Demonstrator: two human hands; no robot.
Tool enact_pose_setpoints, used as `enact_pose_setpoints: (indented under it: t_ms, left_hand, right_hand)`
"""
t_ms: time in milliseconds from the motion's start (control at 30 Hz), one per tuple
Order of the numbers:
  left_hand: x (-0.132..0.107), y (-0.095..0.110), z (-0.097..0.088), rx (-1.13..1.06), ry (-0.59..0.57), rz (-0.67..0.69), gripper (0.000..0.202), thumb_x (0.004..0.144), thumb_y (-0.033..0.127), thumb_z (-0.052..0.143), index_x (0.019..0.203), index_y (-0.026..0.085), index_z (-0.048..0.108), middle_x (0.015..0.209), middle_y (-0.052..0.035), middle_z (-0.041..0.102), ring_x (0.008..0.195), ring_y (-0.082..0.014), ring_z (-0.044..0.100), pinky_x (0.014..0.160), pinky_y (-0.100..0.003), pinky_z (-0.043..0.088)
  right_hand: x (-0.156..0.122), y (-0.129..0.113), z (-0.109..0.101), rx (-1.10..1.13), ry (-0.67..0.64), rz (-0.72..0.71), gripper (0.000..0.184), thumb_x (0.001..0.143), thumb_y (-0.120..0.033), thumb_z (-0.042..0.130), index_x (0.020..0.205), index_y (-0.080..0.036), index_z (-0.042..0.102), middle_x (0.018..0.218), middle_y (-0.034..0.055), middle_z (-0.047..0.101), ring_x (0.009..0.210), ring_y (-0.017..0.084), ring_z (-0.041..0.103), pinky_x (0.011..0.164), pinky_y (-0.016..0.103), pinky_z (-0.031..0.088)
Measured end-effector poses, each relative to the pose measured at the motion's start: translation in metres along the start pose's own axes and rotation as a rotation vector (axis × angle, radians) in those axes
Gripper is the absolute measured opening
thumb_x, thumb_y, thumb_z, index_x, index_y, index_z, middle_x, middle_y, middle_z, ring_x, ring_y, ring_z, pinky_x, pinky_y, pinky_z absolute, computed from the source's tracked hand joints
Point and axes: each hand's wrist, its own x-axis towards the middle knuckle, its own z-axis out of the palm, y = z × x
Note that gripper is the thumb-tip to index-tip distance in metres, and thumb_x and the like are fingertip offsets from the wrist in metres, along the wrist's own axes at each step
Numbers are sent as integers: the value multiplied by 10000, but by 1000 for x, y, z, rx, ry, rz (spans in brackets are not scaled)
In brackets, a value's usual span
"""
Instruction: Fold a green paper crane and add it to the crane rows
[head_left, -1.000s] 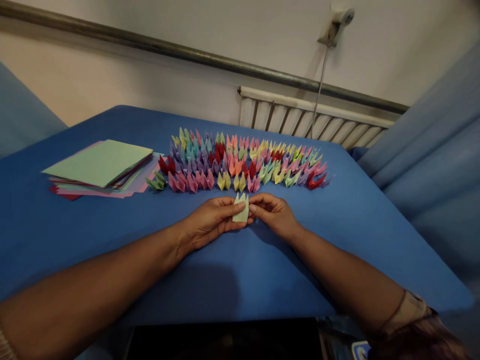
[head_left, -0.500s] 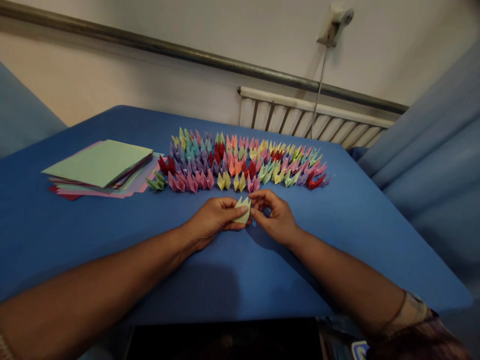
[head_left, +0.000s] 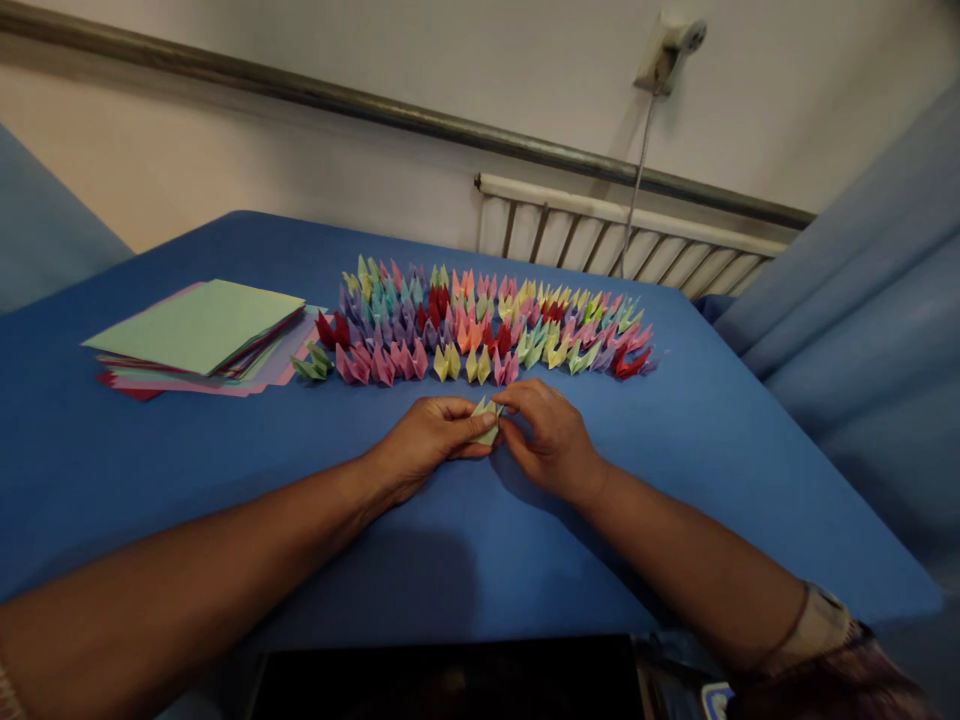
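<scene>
Between my hands is a pale green folded paper crane (head_left: 485,432), with pointed tips facing up. My left hand (head_left: 431,440) pinches it, the thumb lying across its front and the fingers behind. My right hand (head_left: 547,435) is closed at the crane's right side, index finger and thumb on its upper right point and edge. The right fingers cover part of the paper. Just beyond my hands stand rows of small folded paper cranes (head_left: 469,333) in pink, red, yellow, green, purple and blue.
At the left lies a stack of coloured square paper (head_left: 206,325), pale green on top. Everything rests on a blue-covered table (head_left: 360,590). Behind it are a wall pipe (head_left: 420,118), a radiator (head_left: 570,225) and a socket with a cord (head_left: 664,55). A blue curtain (head_left: 892,290) hangs at the right.
My right index finger and thumb have come in closer onto the crane's upper right tip, covering more of it. My left hand has hardly moved.
</scene>
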Motion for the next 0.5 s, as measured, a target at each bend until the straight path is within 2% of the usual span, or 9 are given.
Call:
enact_pose_setpoints:
  t_ms: [200, 367, 500]
  left_hand:
    - [1, 0, 0, -9, 7, -13, 293, 683, 410, 831, 726, 142, 721, 715, 7, 627, 728, -93, 585, 780, -231, 530]
    - [1, 0, 0, -11, 9, -10, 294, 673, 410, 839, 745, 146, 731, 731, 2, 644, 737, -95, 589, 797, -235, 526]
    - [1, -1, -1, -10, -1, -4, 307, 679, 426, 832, 767, 149, 736, 771, -9, 660, 767, -106, 594, 806, -249, 527]
  right_hand:
    - [-1, -1, -1, -72, 12, -12, 224, 923, -189, 494, 1146, -192, 521, 1046, 112, 635, 964, 231, 600, 809, 382, 484]
    - [0, -2, -2, -143, -42, -16, 116, 935, -199, 469, 1017, -192, 551, 972, 98, 636, 921, 232, 576, 781, 379, 464]
    - [2, -4, -3, -182, -53, -21, 102, 938, -186, 465, 956, -187, 566, 962, 95, 633, 898, 224, 571, 766, 367, 449]
